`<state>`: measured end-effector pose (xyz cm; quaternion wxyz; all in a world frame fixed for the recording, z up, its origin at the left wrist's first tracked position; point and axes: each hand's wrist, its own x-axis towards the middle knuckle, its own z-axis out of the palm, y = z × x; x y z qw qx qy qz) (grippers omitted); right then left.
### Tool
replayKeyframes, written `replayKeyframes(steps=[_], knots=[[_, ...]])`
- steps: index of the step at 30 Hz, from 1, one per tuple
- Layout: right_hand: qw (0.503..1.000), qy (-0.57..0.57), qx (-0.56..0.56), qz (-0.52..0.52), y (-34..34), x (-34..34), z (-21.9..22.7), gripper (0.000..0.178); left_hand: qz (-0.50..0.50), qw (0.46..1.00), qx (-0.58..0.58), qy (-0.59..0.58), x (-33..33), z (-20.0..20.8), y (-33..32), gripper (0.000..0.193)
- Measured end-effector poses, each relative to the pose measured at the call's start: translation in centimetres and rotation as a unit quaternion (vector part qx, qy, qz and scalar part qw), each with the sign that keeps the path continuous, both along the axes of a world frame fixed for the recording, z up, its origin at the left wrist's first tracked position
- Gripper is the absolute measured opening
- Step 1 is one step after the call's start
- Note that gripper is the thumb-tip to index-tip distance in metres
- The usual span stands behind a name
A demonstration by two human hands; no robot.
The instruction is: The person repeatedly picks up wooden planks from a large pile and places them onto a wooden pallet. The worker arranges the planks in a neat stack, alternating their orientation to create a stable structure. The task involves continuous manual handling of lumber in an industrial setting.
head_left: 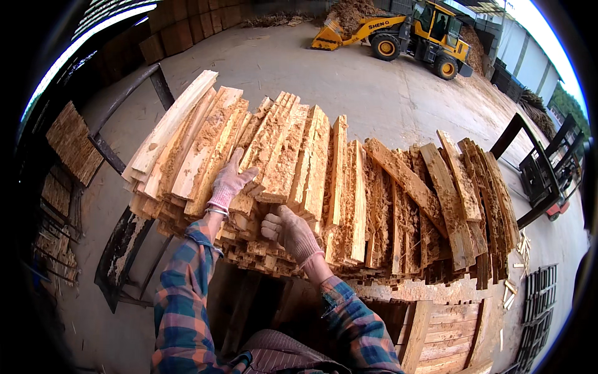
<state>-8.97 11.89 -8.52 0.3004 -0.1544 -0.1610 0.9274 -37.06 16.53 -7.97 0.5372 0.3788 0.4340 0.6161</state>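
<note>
A long stack of rough wooden planks spreads across in front of me, crusted with sawdust and wood shavings. My left hand, in a pale pinkish work glove, rests on top of the planks left of the middle, its thumb and fingers spread. Just right of it, my right hand, gloved alike, is closed with curled fingers at the near ends of the planks. Whether anything sits inside those fingers is hidden. One loose plank lies slanted over the others on the right.
Dark metal frames stand at the left and right of the stack. Below it on the right is a slatted wooden crate. A yellow wheel loader stands at the back by a wood-chip heap. Black racks lie at the right.
</note>
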Motion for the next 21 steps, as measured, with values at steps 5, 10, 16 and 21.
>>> replayKeyframes(steps=[5,10,16,21], knots=[[0.969,0.004,-0.067,-0.24,5.1,0.9,-3.6,0.055,0.029,0.801,-0.121,0.586,15.9,6.3,4.5,0.074],[0.795,-0.444,0.376,-0.17,3.9,-0.2,2.3,0.06,0.146,0.945,0.02,0.292,10.2,1.0,4.1,0.071],[0.824,-0.432,0.324,-0.172,13.3,9.0,5.8,0.049,0.102,0.935,-0.009,-0.34,17.6,2.4,6.0,0.071],[0.755,-0.536,0.347,-0.148,16.2,7.3,4.6,0.081,0.102,0.994,-0.045,0.003,17.2,0.3,9.7,0.091]])
